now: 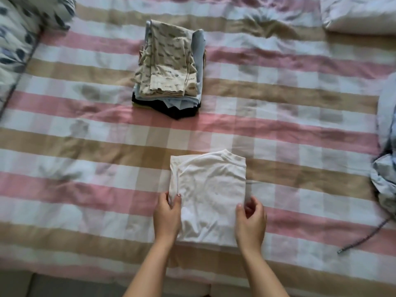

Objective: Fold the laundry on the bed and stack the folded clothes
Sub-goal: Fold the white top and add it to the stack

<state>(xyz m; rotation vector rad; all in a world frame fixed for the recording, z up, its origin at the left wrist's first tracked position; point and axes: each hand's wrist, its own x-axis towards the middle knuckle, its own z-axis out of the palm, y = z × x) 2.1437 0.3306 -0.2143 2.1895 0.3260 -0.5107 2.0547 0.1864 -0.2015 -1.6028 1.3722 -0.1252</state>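
Head view: creased square white shirt between left hand, right hand

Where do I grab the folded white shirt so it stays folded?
Take the white shirt by its two side edges, coming in from left and right, thumbs on top, fingers underneath. It lies flat in folded layers, so pinching both sides should keep them together. The left hand and right hand sit there.

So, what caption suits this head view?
Left hand and right hand grip a folded white shirt on a checked pink bedsheet, folded clothes stacked beyond.
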